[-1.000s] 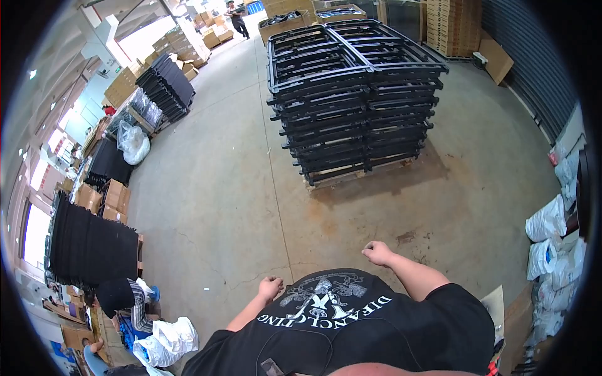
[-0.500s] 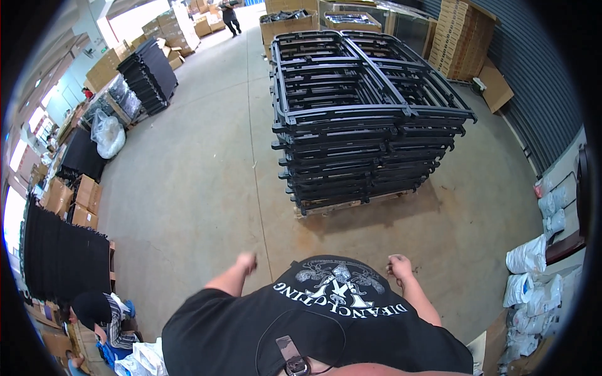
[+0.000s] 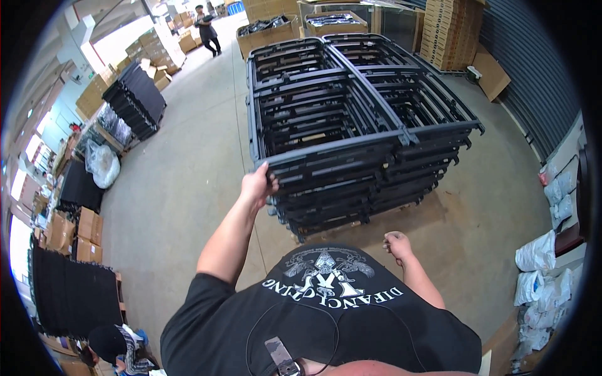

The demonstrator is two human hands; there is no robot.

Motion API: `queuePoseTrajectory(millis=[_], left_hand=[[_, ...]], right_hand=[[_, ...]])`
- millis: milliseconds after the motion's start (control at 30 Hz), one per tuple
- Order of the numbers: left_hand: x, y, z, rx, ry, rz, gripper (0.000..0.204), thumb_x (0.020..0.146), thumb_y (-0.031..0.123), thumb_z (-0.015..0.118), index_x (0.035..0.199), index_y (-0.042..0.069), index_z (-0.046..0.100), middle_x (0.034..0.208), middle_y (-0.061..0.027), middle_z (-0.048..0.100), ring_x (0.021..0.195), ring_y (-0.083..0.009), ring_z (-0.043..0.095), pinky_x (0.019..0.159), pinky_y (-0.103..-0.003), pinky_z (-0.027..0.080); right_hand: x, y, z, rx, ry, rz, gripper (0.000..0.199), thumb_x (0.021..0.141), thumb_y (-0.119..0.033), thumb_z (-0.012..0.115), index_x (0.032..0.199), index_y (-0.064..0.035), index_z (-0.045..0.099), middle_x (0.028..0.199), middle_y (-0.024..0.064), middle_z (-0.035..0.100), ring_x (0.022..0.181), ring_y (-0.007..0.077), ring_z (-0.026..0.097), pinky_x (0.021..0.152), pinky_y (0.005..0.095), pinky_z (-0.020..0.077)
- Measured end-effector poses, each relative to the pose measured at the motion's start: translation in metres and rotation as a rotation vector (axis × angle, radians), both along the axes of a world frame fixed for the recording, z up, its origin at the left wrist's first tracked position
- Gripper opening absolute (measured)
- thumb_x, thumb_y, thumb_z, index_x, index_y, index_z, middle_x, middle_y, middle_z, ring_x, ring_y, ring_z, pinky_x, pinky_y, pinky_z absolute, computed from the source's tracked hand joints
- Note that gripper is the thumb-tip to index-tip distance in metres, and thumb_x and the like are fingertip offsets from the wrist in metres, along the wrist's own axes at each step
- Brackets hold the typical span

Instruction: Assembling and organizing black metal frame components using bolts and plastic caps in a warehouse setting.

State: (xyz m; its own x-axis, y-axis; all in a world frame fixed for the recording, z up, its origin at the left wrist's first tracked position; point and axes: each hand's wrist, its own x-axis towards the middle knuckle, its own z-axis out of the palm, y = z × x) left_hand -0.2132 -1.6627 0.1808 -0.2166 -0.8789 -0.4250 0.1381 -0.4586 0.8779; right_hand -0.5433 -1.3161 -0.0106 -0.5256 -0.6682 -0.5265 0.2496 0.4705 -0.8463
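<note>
A tall stack of black metal frames [image 3: 338, 145] stands in front of me, each frame shaped like a large rack with crossbars. My left hand [image 3: 258, 186] is at the near left corner of the top frame, its thumb up along the corner and its fingers curled round the edge. To the right, my right hand [image 3: 396, 243] hangs apart from the stack, in front of its near side. Its fingers are curled in and nothing shows in them.
Open cardboard boxes [image 3: 269, 37] stand behind the stack. Tall cartons [image 3: 448, 34] rise by the grey shutter. White sacks [image 3: 536, 250] line the right side. Black stacked panels [image 3: 75, 285] and a crouching person [image 3: 116, 344] are at left. Another person [image 3: 205, 31] stands far back.
I have come closer to the stack. My left hand has risen forward from my side to the top frame's corner. The right hand remains low, slightly further forward. The distant person appears nearer.
</note>
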Motion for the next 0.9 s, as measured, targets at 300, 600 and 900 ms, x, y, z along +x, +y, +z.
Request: queuePoseTrajectory(millis=[300,600,900], left_hand=[[0.049,-0.02,0.031,0.063,-0.128,0.074,0.03,0.105,0.035,0.055,0.098,0.006,0.058,0.075,-0.007,0.062,0.064,-0.0231,0.063,0.058,-0.037,0.055],[0.018,-0.041,0.017,-0.002,-0.447,0.03,0.048,0.097,0.041,0.067,0.112,-0.004,0.061,0.08,-0.0088,0.066,0.069,-0.0205,0.067,0.059,-0.035,0.055],[-0.005,-0.076,0.014,-0.118,-0.79,-0.022,0.035,0.099,0.026,0.062,0.106,-0.007,0.053,0.075,-0.0114,0.061,0.055,-0.0205,0.06,0.047,-0.037,0.048]], right_hand=[[-0.138,-0.146,0.158,-0.454,-0.251,-0.169,0.031,0.103,-0.036,0.06,0.108,-0.0048,0.064,0.09,0.0063,0.067,0.075,0.0169,0.066,0.065,0.0305,0.053],[-0.16,-0.293,0.251,-0.27,1.039,0.206,0.047,0.091,-0.03,0.07,0.12,0.0053,0.06,0.116,0.0234,0.065,0.106,0.0353,0.064,0.094,0.0411,0.0514],[-0.183,-0.415,0.226,0.074,0.137,0.328,0.054,0.09,-0.039,0.072,0.115,0.0069,0.061,0.091,0.0126,0.061,0.073,0.0224,0.061,0.061,0.0391,0.0522]])
